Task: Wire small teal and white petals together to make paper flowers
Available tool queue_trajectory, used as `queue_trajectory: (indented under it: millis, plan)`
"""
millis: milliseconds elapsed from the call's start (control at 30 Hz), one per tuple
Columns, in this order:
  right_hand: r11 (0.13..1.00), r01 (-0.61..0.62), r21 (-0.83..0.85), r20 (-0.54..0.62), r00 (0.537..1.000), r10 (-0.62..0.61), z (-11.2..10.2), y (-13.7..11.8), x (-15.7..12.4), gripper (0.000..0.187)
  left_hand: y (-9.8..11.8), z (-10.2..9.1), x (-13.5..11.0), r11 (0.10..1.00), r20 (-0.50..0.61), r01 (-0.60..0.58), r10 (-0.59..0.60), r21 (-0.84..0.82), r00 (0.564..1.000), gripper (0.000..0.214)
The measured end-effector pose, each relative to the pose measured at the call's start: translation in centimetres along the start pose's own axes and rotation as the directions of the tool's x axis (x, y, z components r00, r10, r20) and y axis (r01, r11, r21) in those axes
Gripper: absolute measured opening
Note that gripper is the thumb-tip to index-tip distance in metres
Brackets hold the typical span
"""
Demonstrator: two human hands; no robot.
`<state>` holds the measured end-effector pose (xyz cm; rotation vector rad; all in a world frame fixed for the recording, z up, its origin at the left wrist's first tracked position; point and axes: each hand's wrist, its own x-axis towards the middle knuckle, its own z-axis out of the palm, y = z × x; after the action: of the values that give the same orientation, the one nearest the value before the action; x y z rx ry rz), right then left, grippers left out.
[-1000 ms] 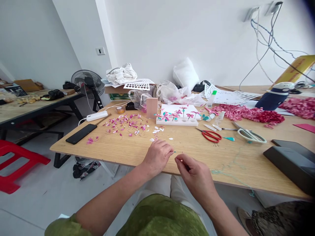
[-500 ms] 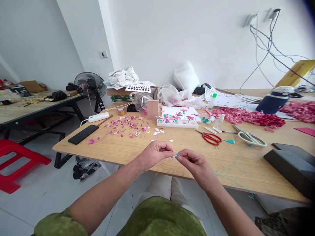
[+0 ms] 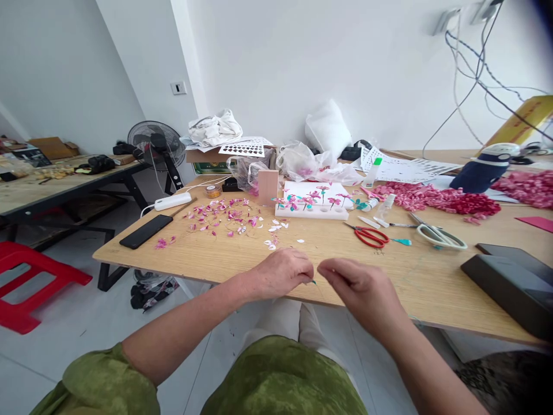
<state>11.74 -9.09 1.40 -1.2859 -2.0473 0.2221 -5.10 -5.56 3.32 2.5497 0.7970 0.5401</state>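
Note:
My left hand (image 3: 283,272) is closed in a pinch over the near edge of the wooden table (image 3: 224,262), holding a thin wire with a teal tip (image 3: 313,282). My right hand (image 3: 360,288) hovers just to its right, fingers curled and close together, slightly blurred; what it holds, if anything, is hidden. Behind the hands lie scattered pink and white petals (image 3: 224,216) and a white foam block (image 3: 313,210) with small pink flowers stuck in it.
Red scissors (image 3: 367,235) and white-handled scissors (image 3: 438,236) lie right of centre. A black phone (image 3: 146,230), a white power strip (image 3: 173,202), heaps of pink petals (image 3: 432,202), a dark bottle (image 3: 479,170) and a black box (image 3: 510,285) share the table. A fan (image 3: 155,147) and red stool (image 3: 34,279) stand left.
Both hands dropped slightly toward the table's near edge. The right hand drew a little away from the left and its fingers curled, while the left kept its pinch on the wire.

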Motion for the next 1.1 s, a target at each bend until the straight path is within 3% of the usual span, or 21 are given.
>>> queue_trajectory:
  millis: [67,167,267,367,467,567,633,700,767,867,933,1000,1100]
  plan:
    - [0.983,-0.063,0.172,0.069,0.996,0.052,-0.1,1.1,0.8,0.017,0.5,-0.4,-0.2,0.975,0.032,0.036,-0.030,-0.218,0.999,0.012]
    - [0.905,-0.141,0.401,0.124,0.987,0.099,1.2,2.3,1.1,0.020,0.9,-0.8,-0.5,0.858,-0.021,0.168,-0.204,-0.486,0.979,0.009]
    - [0.889,-0.176,0.423,0.099,0.984,0.148,2.9,2.3,0.2,0.023,0.6,-0.6,-0.5,0.762,-0.101,0.244,-0.374,-0.600,0.922,0.008]
    - [0.957,-0.132,0.260,0.035,0.991,0.127,3.7,1.3,-1.1,0.022,-0.1,-0.1,-0.3,0.811,-0.190,0.262,-0.411,-0.524,0.892,0.007]
    - [1.000,-0.008,-0.011,-0.038,0.999,0.008,3.2,-0.1,-1.9,0.023,-0.8,0.2,0.0,0.936,-0.253,0.251,-0.313,-0.248,0.915,0.010]
    - [0.970,0.072,-0.232,-0.039,0.996,-0.083,1.8,-1.2,-2.0,0.028,-0.9,0.5,0.1,0.986,-0.204,0.144,-0.124,0.083,0.971,0.017]
    - [0.964,0.086,-0.252,-0.002,0.996,-0.089,0.6,-1.4,-1.5,0.028,-0.6,0.4,0.1,0.979,-0.110,0.043,-0.022,0.197,0.994,0.021]
    - [0.985,0.060,-0.163,0.040,0.998,-0.054,-0.4,-1.0,-0.7,0.026,-0.2,0.0,0.0,0.987,-0.014,-0.036,0.038,0.154,0.999,0.020]
    - [1.000,-0.003,0.007,0.091,0.996,0.002,-0.7,-0.1,0.2,0.023,0.3,-0.4,-0.2,0.999,0.032,-0.049,0.049,-0.017,0.998,0.016]
    - [0.945,-0.110,0.309,0.142,0.987,0.069,0.2,1.3,0.9,0.021,0.6,-0.8,-0.6,0.955,-0.041,0.073,-0.089,-0.288,0.995,0.011]
    - [0.893,-0.155,0.422,0.127,0.986,0.111,1.4,1.7,0.8,0.022,0.4,-0.8,-0.7,0.903,-0.126,0.163,-0.230,-0.398,0.965,0.010]
    - [0.891,-0.175,0.419,0.091,0.984,0.151,2.5,1.7,0.3,0.023,0.0,-0.6,-0.7,0.874,-0.191,0.208,-0.317,-0.439,0.929,0.008]
    - [0.956,-0.144,0.258,0.015,0.989,0.145,3.3,0.8,-0.8,0.022,-0.5,-0.3,-0.5,0.895,-0.249,0.231,-0.340,-0.382,0.907,0.009]
